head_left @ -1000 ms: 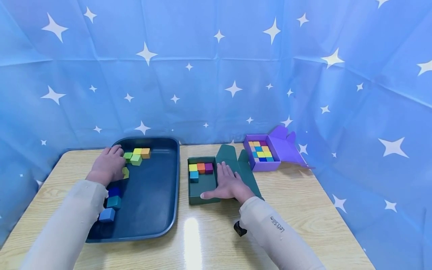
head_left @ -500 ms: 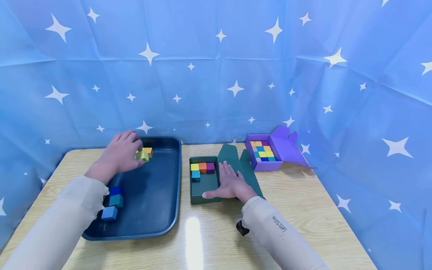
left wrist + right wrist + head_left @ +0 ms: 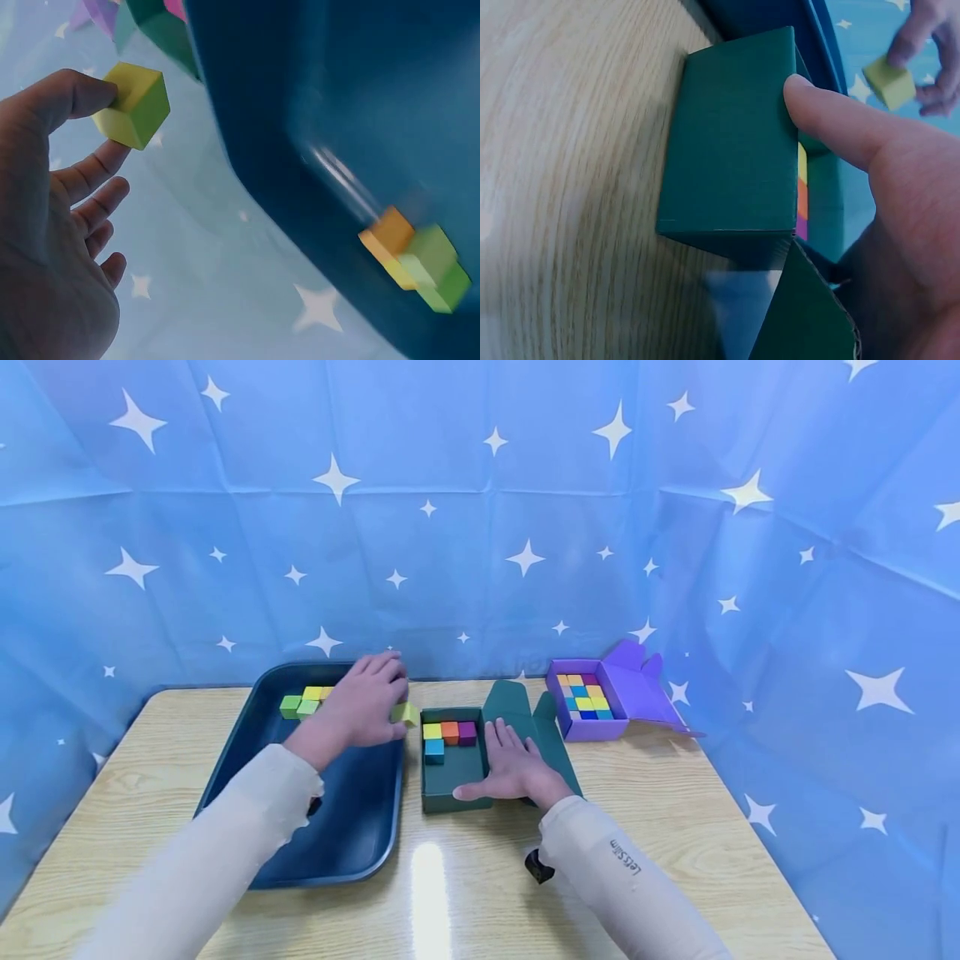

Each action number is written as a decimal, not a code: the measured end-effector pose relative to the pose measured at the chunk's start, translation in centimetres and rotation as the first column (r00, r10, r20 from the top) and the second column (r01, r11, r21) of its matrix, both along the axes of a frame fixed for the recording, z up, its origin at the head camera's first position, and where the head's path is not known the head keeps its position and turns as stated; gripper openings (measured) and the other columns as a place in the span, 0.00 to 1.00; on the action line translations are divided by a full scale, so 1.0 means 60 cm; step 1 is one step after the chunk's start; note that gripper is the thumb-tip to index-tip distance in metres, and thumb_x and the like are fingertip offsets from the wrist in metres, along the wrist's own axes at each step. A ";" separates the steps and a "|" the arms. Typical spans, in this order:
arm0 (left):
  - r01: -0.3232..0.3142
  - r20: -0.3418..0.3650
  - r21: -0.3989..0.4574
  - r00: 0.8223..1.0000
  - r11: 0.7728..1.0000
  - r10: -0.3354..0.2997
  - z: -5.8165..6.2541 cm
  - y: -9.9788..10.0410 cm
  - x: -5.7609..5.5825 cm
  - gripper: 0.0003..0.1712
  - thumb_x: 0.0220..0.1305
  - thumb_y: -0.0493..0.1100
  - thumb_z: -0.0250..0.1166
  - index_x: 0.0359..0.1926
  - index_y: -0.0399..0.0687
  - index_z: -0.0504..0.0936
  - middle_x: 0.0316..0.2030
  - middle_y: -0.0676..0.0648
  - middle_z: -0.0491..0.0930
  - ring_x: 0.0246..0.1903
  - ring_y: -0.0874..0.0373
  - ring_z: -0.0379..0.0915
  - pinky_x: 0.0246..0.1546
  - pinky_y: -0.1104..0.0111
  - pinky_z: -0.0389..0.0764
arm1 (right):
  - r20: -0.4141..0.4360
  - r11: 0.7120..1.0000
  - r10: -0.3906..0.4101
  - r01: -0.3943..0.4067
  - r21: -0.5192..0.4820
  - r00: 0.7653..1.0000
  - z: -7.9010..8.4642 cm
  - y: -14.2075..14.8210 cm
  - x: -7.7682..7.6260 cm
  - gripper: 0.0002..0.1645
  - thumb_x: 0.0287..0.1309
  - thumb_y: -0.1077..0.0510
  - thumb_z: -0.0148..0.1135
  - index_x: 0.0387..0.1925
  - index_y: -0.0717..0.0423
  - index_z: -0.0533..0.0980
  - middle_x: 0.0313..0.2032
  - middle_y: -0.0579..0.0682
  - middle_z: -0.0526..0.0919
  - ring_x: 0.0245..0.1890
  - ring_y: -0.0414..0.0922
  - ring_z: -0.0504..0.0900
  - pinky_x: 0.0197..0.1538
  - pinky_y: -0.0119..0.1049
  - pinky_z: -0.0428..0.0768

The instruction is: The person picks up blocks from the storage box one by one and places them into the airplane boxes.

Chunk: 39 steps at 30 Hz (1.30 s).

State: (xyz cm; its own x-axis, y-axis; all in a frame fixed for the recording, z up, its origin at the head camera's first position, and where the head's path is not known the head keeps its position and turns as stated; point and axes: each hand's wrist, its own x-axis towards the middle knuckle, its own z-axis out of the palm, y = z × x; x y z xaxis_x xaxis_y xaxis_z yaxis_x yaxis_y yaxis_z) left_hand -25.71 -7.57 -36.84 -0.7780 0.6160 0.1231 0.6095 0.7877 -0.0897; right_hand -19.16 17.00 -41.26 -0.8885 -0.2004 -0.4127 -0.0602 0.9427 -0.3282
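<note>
My left hand pinches a yellow-green cube between thumb and index finger, the other fingers loosely bent. In the head view it is above the tray's right rim, just left of the dark green box. That box has its lid folded out to the right and holds a yellow cube, an orange cube, a purple cube and a light blue cube. My right hand lies flat over the box's lid side with fingers extended, its thumb at the near wall's top edge.
A dark blue tray stands on the left of the wooden table. Several green, yellow and orange cubes sit at its back; my left sleeve covers its front left. An open purple box filled with cubes stands back right, before the starry curtain.
My left hand picked the yellow-green cube up from the tray's left side and carried it right to the tray's right rim. My right hand has stayed on the green box.
</note>
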 end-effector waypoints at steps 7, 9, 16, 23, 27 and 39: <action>0.046 0.042 -0.040 0.998 0.998 -0.045 -0.022 0.066 -0.002 0.19 0.56 0.61 0.67 0.37 0.51 0.84 0.62 0.46 0.74 0.74 0.47 0.51 0.76 0.52 0.53 | -0.023 0.999 -0.042 0.042 -0.006 0.999 -0.007 -0.005 -0.001 0.73 0.45 0.24 0.64 0.77 0.54 0.38 0.78 0.55 0.36 0.79 0.53 0.36 0.77 0.59 0.39; 0.057 0.053 -0.064 0.997 0.996 -0.054 -0.033 0.081 -0.003 0.20 0.56 0.61 0.67 0.37 0.51 0.85 0.62 0.46 0.74 0.74 0.48 0.52 0.76 0.53 0.54 | -0.027 0.999 -0.044 0.044 -0.003 0.999 -0.008 -0.005 0.000 0.73 0.45 0.24 0.64 0.77 0.54 0.38 0.78 0.55 0.36 0.79 0.52 0.36 0.77 0.59 0.39; 0.090 0.081 -0.177 0.994 0.980 -0.077 -0.073 0.120 -0.011 0.27 0.58 0.61 0.65 0.49 0.48 0.85 0.64 0.47 0.72 0.73 0.50 0.53 0.76 0.55 0.53 | -0.017 0.999 -0.036 0.036 0.001 0.999 -0.009 -0.005 0.002 0.74 0.44 0.22 0.62 0.77 0.56 0.37 0.79 0.55 0.36 0.79 0.52 0.36 0.77 0.59 0.40; 0.083 0.077 -0.269 0.995 0.960 -0.064 -0.096 0.138 -0.018 0.28 0.57 0.60 0.67 0.52 0.48 0.84 0.66 0.48 0.70 0.73 0.51 0.53 0.76 0.56 0.53 | -0.014 0.999 -0.032 0.033 0.013 0.999 -0.012 -0.005 -0.002 0.74 0.45 0.23 0.62 0.77 0.55 0.36 0.79 0.54 0.36 0.79 0.51 0.36 0.78 0.58 0.40; 0.082 0.061 -0.313 0.996 0.946 -0.066 -0.099 0.143 -0.019 0.27 0.57 0.59 0.66 0.52 0.48 0.84 0.66 0.47 0.70 0.72 0.51 0.53 0.76 0.57 0.53 | -0.011 1.000 -0.027 0.027 0.015 1.000 -0.013 -0.005 -0.004 0.74 0.45 0.22 0.62 0.77 0.55 0.36 0.79 0.54 0.36 0.79 0.51 0.36 0.78 0.58 0.40; 0.066 0.005 -0.362 0.998 0.930 -0.069 -0.100 0.151 -0.016 0.25 0.59 0.59 0.65 0.52 0.52 0.85 0.66 0.47 0.70 0.71 0.51 0.55 0.76 0.56 0.54 | -0.010 1.000 -0.020 0.020 0.020 1.000 -0.012 -0.003 -0.004 0.74 0.44 0.21 0.61 0.77 0.56 0.37 0.78 0.55 0.37 0.79 0.52 0.37 0.78 0.59 0.41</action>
State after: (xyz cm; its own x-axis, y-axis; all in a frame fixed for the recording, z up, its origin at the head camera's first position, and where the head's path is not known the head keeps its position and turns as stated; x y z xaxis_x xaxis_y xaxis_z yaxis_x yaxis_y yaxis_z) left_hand -26.68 1.48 -42.85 -0.7328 0.6711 -0.1127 0.6586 0.6577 -0.3657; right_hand -19.41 16.83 -41.97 -0.8962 -0.1743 -0.4079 -0.0443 0.9501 -0.3088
